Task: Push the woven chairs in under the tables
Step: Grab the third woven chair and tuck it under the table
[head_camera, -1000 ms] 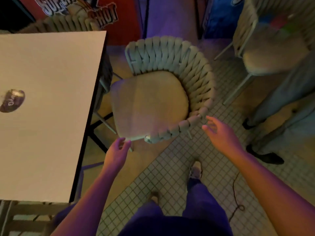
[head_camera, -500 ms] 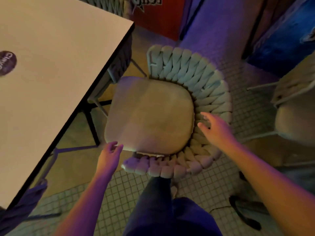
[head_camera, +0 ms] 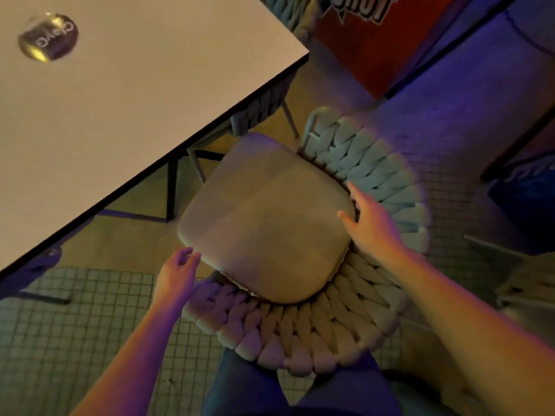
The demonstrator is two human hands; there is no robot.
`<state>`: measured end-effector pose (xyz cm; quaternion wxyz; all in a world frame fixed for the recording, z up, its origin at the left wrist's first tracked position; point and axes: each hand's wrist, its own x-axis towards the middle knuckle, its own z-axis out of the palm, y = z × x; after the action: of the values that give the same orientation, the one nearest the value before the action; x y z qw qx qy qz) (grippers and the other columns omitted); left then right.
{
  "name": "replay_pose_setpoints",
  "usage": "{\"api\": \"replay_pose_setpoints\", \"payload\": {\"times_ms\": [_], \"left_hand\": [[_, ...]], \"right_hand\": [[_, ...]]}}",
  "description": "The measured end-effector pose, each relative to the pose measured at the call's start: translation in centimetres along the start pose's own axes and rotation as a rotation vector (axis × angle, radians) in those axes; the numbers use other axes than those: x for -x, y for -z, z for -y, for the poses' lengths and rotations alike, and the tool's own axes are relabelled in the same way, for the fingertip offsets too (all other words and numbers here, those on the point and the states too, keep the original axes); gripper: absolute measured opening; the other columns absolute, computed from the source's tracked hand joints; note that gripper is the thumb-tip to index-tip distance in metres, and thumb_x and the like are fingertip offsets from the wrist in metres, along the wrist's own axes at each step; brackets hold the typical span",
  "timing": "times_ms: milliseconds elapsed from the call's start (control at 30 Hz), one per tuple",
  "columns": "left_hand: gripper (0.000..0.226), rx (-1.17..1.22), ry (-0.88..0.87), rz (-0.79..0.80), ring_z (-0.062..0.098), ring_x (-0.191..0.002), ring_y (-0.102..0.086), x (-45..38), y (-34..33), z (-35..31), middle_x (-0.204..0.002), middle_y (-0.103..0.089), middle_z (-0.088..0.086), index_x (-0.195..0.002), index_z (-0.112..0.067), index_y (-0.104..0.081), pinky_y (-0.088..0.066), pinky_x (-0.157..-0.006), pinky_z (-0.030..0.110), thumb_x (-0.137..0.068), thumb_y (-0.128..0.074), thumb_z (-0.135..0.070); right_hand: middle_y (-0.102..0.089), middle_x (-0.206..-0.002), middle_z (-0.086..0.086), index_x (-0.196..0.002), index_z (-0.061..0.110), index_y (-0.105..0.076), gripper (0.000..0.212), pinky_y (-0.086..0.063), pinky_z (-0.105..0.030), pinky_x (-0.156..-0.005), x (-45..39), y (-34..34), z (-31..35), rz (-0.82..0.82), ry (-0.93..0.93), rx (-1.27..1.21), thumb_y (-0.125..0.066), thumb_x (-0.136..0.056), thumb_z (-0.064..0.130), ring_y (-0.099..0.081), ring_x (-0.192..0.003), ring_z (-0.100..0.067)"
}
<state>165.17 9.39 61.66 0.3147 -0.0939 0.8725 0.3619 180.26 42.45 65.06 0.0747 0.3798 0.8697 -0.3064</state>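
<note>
A woven chair (head_camera: 303,331) with a beige seat cushion (head_camera: 267,217) stands right below me, its curved braided back toward my legs. Its front corner reaches just under the edge of the white table (head_camera: 126,103). My left hand (head_camera: 177,274) hovers with loosely spread fingers at the left end of the woven back, beside the cushion's corner. My right hand (head_camera: 369,223) is open, its fingers lying at the cushion's right edge against the inner side of the woven back. Neither hand is closed around anything.
A round dark sticker (head_camera: 48,37) marks the tabletop. Another woven chair (head_camera: 261,106) is tucked under the table's far side. A red panel with lettering (head_camera: 360,34) stands beyond. Part of a further chair (head_camera: 522,280) shows at right. The floor is small-tiled.
I have stepped closer and leaned over the chair. My right hand has moved from outside the backrest onto its inner side by the cushion. My left hand stays near the left end.
</note>
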Motion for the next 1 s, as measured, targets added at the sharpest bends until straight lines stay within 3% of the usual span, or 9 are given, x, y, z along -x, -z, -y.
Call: {"api": "replay_pose_setpoints", "payload": {"times_ms": [100, 233, 367, 500, 600, 700, 767, 900, 1000], "left_hand": [[0.038, 0.080, 0.107, -0.074, 0.022, -0.098, -0.059, 2.4, -1.5, 0.9, -0.114, -0.062, 0.009, -0.125, -0.012, -0.059, -0.046, -0.083, 0.035, -0.092, -0.056, -0.029], [0.028, 0.180, 0.192, -0.236, 0.013, -0.078, -0.062, 7.0, -5.3, 1.8, -0.103, -0.069, 0.007, -0.111, -0.016, -0.064, -0.046, -0.063, 0.027, -0.088, -0.058, -0.030], [0.034, 0.196, 0.227, -0.341, 0.020, -0.096, -0.062, 10.3, -9.2, 2.0, -0.108, -0.068, 0.006, -0.116, -0.015, -0.062, -0.049, -0.087, 0.037, -0.088, -0.059, -0.034], [0.049, 0.202, 0.263, -0.492, 0.031, -0.110, -0.060, 13.9, -11.7, 3.4, -0.121, -0.061, 0.014, -0.124, -0.012, -0.057, -0.047, -0.095, 0.046, -0.083, -0.057, -0.039], [0.067, 0.126, 0.386, -0.598, 0.036, -0.128, -0.045, 16.9, -13.7, 5.3, -0.143, -0.041, 0.018, -0.144, -0.017, -0.036, -0.038, -0.102, 0.047, -0.085, -0.055, -0.041], [0.080, 0.148, 0.449, -0.556, 0.040, -0.134, -0.037, 18.1, -15.9, 7.0, -0.151, -0.030, 0.021, -0.153, -0.022, -0.015, -0.034, -0.105, 0.048, -0.087, -0.057, -0.040], [0.085, 0.226, 0.451, -0.491, 0.039, -0.130, -0.044, 17.4, -17.0, 7.8, -0.148, -0.038, 0.020, -0.153, -0.028, -0.007, -0.039, -0.102, 0.046, -0.087, -0.059, -0.040], [0.082, 0.249, 0.530, -0.493, 0.044, -0.098, -0.064, 15.6, -18.0, 8.1, -0.128, -0.058, 0.024, -0.150, -0.036, -0.005, -0.050, -0.086, 0.046, -0.086, -0.056, -0.039], [0.077, 0.235, 0.545, -0.483, 0.046, -0.090, -0.066, 15.6, -17.7, 8.6, -0.123, -0.059, 0.024, -0.147, -0.039, -0.007, -0.053, -0.084, 0.051, -0.086, -0.055, -0.038]], "right_hand": [[-0.039, -0.151, -0.006, -0.152, 0.029, -0.018, 0.072, -0.042, -0.043, -0.104, -2.8, 1.0, -0.9, 0.011, 0.090, 0.012, -0.054, -0.091, 0.041, -0.041, -0.136, -0.023], [-0.040, -0.149, -0.008, -0.152, 0.028, -0.021, 0.072, -0.040, -0.042, -0.106, -5.8, 1.8, -2.8, 0.101, 0.236, 0.065, -0.055, -0.091, 0.040, -0.042, -0.135, -0.024], [-0.040, -0.149, -0.008, -0.151, 0.027, -0.023, 0.071, -0.040, -0.044, -0.106, -7.1, 3.0, -5.7, 0.163, 0.333, 0.114, -0.056, -0.090, 0.038, -0.040, -0.135, -0.026], [-0.040, -0.146, -0.016, -0.152, 0.016, -0.023, 0.074, -0.036, -0.045, -0.103, -8.0, 4.8, -8.5, 0.063, 0.406, 0.212, -0.060, -0.088, 0.019, -0.038, -0.132, -0.034], [-0.032, -0.150, -0.023, -0.152, 0.009, -0.017, 0.078, -0.031, -0.048, -0.106, -9.7, 6.6, -11.4, -0.032, 0.384, 0.316, -0.058, -0.086, 0.008, -0.036, -0.130, -0.043], [-0.029, -0.151, -0.024, -0.153, 0.011, -0.015, 0.080, -0.035, -0.052, -0.104, -12.3, 7.8, -13.3, 0.049, 0.312, 0.343, -0.058, -0.086, 0.006, -0.037, -0.130, -0.046], [-0.027, -0.151, -0.022, -0.154, 0.015, -0.012, 0.082, -0.038, -0.051, -0.100, -13.4, 7.5, -13.7, 0.119, 0.284, 0.349, -0.058, -0.086, 0.006, -0.041, -0.128, -0.046], [-0.029, -0.149, -0.017, -0.154, 0.023, -0.007, 0.085, -0.044, -0.046, -0.086, -14.1, 6.4, -14.2, 0.127, 0.272, 0.363, -0.057, -0.087, 0.007, -0.048, -0.117, -0.043], [-0.032, -0.146, -0.019, -0.154, 0.023, -0.009, 0.086, -0.043, -0.047, -0.088, -13.4, 6.1, -13.9, 0.117, 0.233, 0.345, -0.058, -0.086, 0.006, -0.049, -0.116, -0.044]]}}
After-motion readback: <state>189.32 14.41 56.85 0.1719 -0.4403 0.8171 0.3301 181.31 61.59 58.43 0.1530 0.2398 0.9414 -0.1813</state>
